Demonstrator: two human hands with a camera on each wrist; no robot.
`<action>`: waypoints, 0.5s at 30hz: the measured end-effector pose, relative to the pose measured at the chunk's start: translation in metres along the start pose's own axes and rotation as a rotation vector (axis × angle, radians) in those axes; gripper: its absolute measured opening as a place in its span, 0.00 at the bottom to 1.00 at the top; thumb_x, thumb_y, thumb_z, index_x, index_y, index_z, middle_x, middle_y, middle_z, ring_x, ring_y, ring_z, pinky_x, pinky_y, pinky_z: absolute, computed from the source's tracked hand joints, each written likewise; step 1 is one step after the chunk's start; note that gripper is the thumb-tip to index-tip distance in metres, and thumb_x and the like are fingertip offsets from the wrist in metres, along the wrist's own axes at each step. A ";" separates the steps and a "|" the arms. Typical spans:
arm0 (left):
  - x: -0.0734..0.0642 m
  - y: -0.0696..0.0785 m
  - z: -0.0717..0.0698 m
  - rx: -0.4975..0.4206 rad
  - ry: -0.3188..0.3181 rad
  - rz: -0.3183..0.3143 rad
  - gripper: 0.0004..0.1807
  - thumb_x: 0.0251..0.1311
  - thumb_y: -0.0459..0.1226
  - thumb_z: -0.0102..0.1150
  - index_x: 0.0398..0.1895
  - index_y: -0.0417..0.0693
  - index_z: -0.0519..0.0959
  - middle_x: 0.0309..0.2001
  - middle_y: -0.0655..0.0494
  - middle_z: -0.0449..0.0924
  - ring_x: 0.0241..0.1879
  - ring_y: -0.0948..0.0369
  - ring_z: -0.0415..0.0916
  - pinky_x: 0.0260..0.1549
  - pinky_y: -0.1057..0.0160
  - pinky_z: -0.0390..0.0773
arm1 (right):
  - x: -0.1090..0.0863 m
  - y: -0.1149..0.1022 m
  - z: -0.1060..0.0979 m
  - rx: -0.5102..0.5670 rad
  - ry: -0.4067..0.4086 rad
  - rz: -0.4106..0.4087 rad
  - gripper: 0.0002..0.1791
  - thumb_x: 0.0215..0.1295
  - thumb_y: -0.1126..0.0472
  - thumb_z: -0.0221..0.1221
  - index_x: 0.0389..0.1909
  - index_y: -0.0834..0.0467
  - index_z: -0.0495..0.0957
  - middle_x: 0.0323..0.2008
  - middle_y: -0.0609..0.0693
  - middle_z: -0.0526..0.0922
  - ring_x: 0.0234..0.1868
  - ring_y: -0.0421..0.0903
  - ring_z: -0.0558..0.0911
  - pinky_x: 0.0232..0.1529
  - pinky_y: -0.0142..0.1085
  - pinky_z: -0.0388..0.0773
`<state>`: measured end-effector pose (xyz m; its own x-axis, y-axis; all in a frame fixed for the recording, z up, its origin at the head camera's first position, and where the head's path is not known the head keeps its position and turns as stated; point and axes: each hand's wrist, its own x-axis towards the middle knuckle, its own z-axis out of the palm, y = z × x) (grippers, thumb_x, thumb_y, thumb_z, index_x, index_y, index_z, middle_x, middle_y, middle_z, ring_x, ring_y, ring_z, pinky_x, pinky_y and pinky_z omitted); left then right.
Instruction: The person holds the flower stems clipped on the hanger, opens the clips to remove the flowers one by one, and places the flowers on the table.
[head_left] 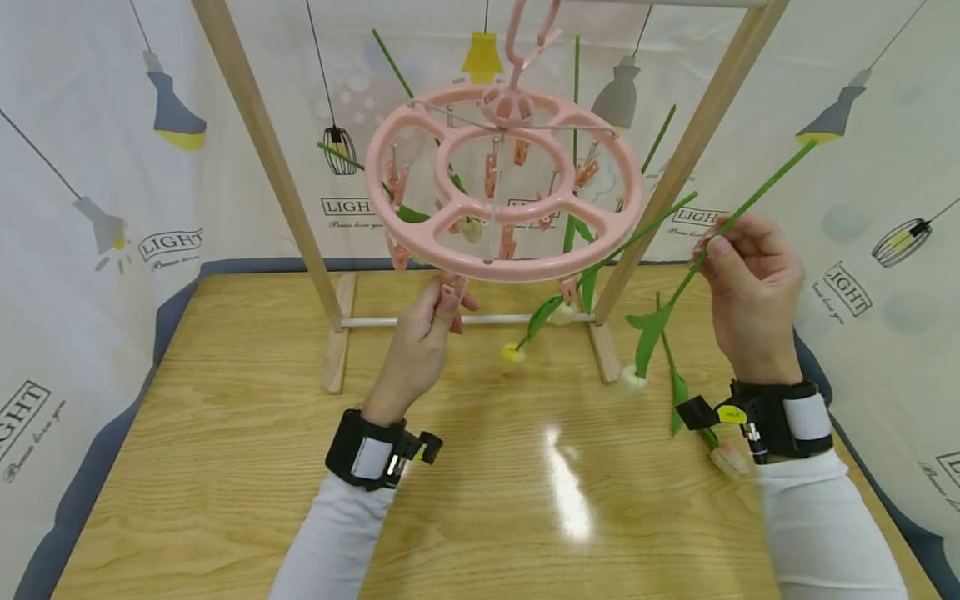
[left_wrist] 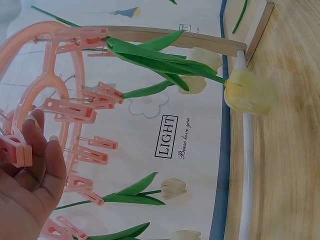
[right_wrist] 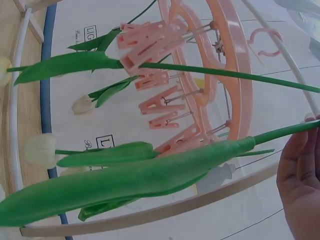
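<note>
A round pink clip hanger (head_left: 495, 268) hangs with pink clothespins around it. At its front rim my left hand (head_left: 416, 346) pinches a clothespin (left_wrist: 19, 152) between thumb and fingers. My right hand (head_left: 761, 292), right of the hanger, pinches the green stem (head_left: 772, 183) of an artificial white tulip. That tulip's bloom (head_left: 633, 380) points down toward the table, and its big leaf (right_wrist: 125, 177) fills the lower right wrist view. A yellow tulip (left_wrist: 247, 92) hangs head down from a clothespin at the front right. Several white tulips (left_wrist: 173, 188) hang from other clothespins.
A wooden frame (head_left: 262, 142) with a white lower bar (head_left: 495, 319) stands around the hanger on the wood table (head_left: 262, 467). One pale tulip (head_left: 727, 461) lies on the table near my right wrist. A printed curtain (head_left: 90, 158) stands behind.
</note>
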<state>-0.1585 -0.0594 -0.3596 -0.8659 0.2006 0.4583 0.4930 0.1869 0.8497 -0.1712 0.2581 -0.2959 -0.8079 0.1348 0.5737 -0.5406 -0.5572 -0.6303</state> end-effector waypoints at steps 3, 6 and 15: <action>0.000 -0.001 0.000 0.000 0.000 0.003 0.20 0.77 0.39 0.33 0.62 0.38 0.68 0.37 0.39 0.79 0.27 0.52 0.69 0.28 0.59 0.70 | 0.003 -0.001 -0.004 -0.005 0.015 -0.003 0.09 0.62 0.85 0.48 0.42 0.78 0.73 0.32 0.63 0.82 0.33 0.53 0.79 0.33 0.35 0.83; -0.001 -0.001 0.000 -0.005 -0.002 0.002 0.21 0.77 0.38 0.33 0.62 0.38 0.68 0.37 0.39 0.79 0.27 0.52 0.70 0.28 0.59 0.71 | 0.005 -0.004 -0.008 -0.019 0.025 -0.008 0.09 0.62 0.85 0.48 0.42 0.79 0.73 0.32 0.63 0.81 0.32 0.53 0.79 0.31 0.35 0.83; -0.004 0.000 -0.004 -0.021 0.006 -0.003 0.19 0.76 0.33 0.33 0.64 0.37 0.67 0.37 0.39 0.78 0.28 0.52 0.70 0.29 0.60 0.73 | 0.014 -0.013 -0.023 -0.105 0.092 0.001 0.10 0.61 0.83 0.53 0.44 0.79 0.73 0.31 0.62 0.81 0.30 0.52 0.79 0.28 0.33 0.82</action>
<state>-0.1552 -0.0640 -0.3600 -0.8677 0.1942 0.4576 0.4890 0.1676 0.8560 -0.1813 0.2862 -0.2916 -0.8240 0.2115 0.5256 -0.5574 -0.4695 -0.6848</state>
